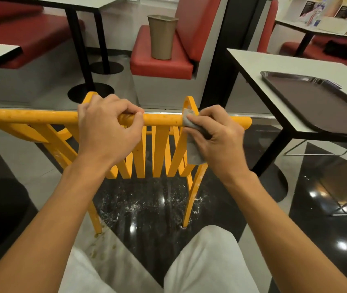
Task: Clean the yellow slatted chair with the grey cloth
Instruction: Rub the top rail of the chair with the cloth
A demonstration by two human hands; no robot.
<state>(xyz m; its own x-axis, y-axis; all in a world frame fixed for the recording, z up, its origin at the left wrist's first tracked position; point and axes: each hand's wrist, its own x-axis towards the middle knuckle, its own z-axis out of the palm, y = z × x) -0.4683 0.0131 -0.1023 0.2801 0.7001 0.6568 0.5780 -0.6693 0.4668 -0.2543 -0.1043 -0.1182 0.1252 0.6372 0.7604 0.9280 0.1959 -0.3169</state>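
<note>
Wiping the round top rail of the yellow slatted chair (164,119), with much left to clean.

Left grip (109,125) curled round the top rail to steady it; right grip (217,134) pinching the small grey folded cloth (191,149) and pressing it around the rail near its right end, just beside the right upright. Brown specks visible on the rail at the left and between both grips, pale smears on the legs: probably only a short piece of rail done, slats and legs yet to do. Farther back, a tan tapered plastic bin (162,37) standing on the red padded bench seat (160,64), inside hidden from this angle. On the white tabletop (263,66) at right, a dark brown flat tray (316,106) with a small blurred item at its far rim, not possible to identify.
</note>
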